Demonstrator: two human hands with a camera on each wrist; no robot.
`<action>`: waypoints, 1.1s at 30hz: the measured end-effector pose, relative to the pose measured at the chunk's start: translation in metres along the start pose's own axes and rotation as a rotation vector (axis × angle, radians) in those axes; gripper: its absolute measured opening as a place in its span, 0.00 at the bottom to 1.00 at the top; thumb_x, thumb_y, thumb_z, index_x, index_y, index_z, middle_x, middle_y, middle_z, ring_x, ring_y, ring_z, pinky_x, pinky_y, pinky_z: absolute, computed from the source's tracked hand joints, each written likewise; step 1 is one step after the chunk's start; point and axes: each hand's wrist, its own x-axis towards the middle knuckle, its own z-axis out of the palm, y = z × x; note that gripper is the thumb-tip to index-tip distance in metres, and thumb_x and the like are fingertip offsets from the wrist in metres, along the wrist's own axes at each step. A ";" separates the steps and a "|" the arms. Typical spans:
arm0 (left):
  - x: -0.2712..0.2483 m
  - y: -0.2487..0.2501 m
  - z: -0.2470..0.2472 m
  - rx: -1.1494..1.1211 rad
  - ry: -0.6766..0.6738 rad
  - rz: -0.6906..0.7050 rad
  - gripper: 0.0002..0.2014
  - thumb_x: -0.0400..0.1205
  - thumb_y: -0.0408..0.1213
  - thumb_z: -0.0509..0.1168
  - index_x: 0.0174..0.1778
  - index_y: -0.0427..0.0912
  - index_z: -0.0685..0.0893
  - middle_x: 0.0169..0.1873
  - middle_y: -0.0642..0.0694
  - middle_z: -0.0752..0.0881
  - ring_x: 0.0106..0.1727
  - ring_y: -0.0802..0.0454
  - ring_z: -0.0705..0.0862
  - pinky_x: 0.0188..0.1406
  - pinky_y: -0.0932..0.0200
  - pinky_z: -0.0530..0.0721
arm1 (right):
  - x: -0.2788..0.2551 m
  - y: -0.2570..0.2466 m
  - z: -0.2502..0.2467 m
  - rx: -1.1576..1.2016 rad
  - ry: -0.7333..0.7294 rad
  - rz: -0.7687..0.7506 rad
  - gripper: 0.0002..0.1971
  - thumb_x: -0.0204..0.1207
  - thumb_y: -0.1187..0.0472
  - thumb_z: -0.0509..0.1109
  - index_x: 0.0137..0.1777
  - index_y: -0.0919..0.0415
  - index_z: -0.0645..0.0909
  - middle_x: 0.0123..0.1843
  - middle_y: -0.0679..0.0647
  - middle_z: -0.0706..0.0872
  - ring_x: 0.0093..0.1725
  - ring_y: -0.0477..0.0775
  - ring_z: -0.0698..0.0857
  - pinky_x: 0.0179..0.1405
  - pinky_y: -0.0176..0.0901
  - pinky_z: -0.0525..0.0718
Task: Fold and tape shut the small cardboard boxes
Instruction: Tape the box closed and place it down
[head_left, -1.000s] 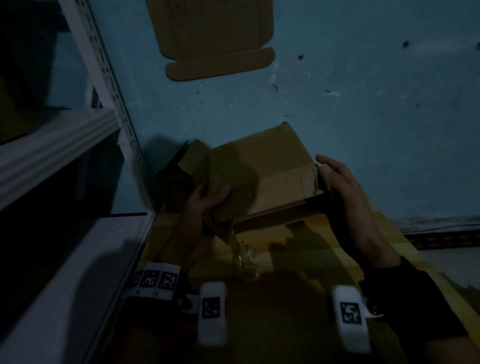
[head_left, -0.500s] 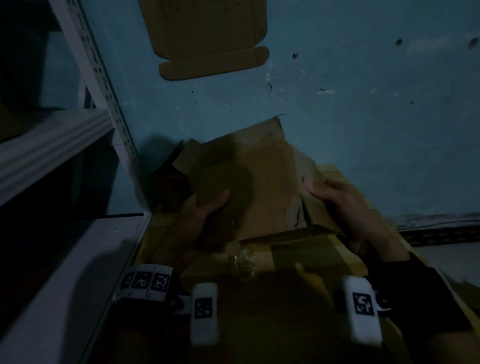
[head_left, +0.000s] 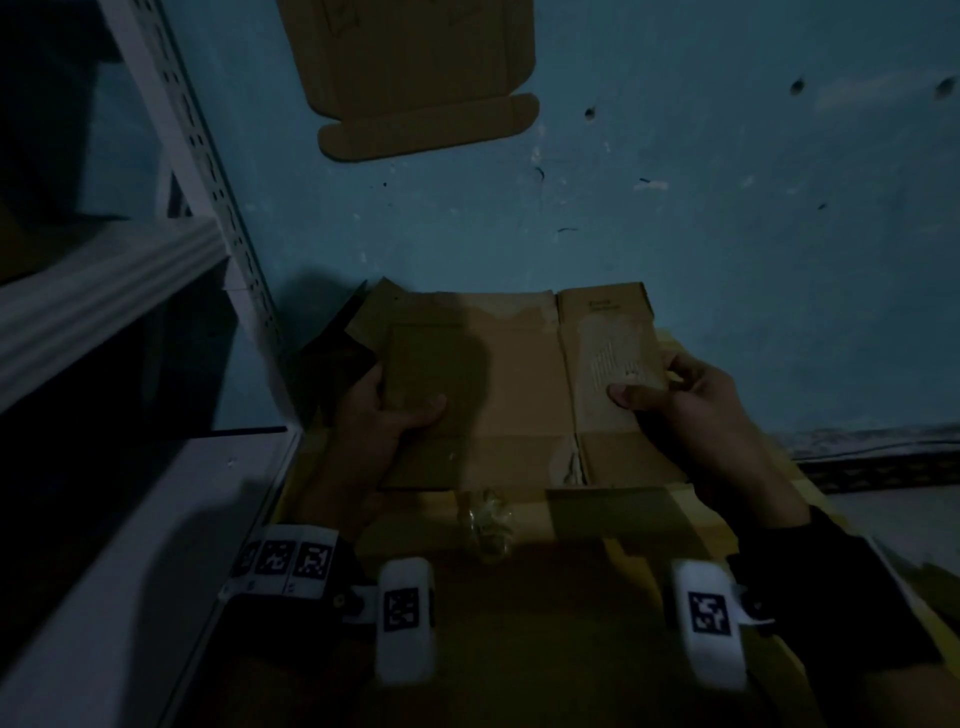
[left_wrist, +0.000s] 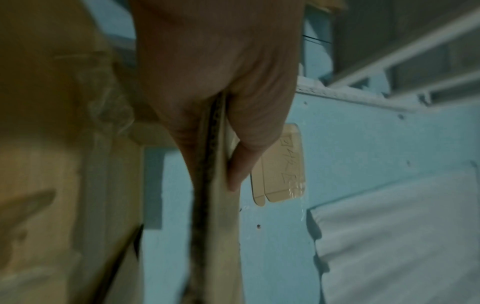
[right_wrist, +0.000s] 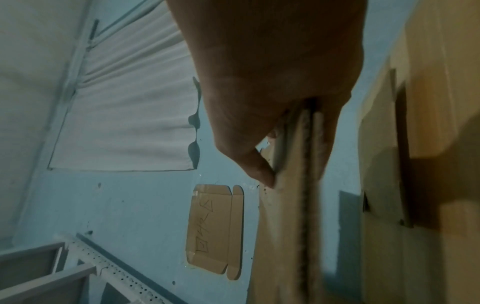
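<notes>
Dim light. Blue wall (head_left: 675, 234) ahead; white slotted shelving (head_left: 156, 270) at left. A flat cardboard cut-out (head_left: 415, 78) was stuck on the wall, well above the work.

A flattened cardboard box (head_left: 498, 384) was held spread out between both hands, in front of the wall and above a yellowish cardboard surface (head_left: 587, 525).

Left hand (head_left: 384, 421) gripped the box's left edge: thumb lay on top of the panel, fingers curled behind it. The left wrist view showed the cardboard edge (left_wrist: 215, 185) pinched between thumb and fingers.

Right hand (head_left: 691, 400) gripped the right panel the same way, thumb across the printed face, fingers wrapped around the outer edge. The right wrist view showed the board's edge (right_wrist: 301, 164) clamped in the fingers.

A crumpled wad of clear tape (head_left: 485, 519) lay on the surface just below the box's lower edge, between the wrists.
</notes>
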 end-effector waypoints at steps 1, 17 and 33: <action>0.001 0.001 0.000 -0.002 0.005 0.009 0.22 0.76 0.28 0.73 0.66 0.43 0.81 0.56 0.42 0.89 0.50 0.45 0.91 0.36 0.55 0.90 | 0.000 -0.001 -0.001 -0.011 -0.006 0.000 0.13 0.78 0.68 0.77 0.61 0.61 0.85 0.51 0.57 0.95 0.45 0.58 0.95 0.34 0.49 0.92; 0.016 -0.006 -0.032 -0.011 0.426 0.045 0.14 0.84 0.38 0.67 0.65 0.41 0.81 0.64 0.39 0.83 0.67 0.39 0.82 0.68 0.40 0.82 | 0.018 0.032 -0.024 0.203 0.312 0.012 0.17 0.83 0.77 0.63 0.66 0.71 0.60 0.38 0.61 0.76 0.34 0.54 0.78 0.36 0.48 0.77; 0.030 -0.044 -0.036 0.444 0.131 -0.192 0.15 0.88 0.37 0.63 0.70 0.45 0.78 0.56 0.44 0.82 0.49 0.49 0.81 0.41 0.59 0.79 | 0.039 0.045 -0.004 -0.033 -0.001 0.259 0.10 0.80 0.55 0.78 0.39 0.49 0.81 0.39 0.46 0.85 0.42 0.50 0.86 0.33 0.30 0.75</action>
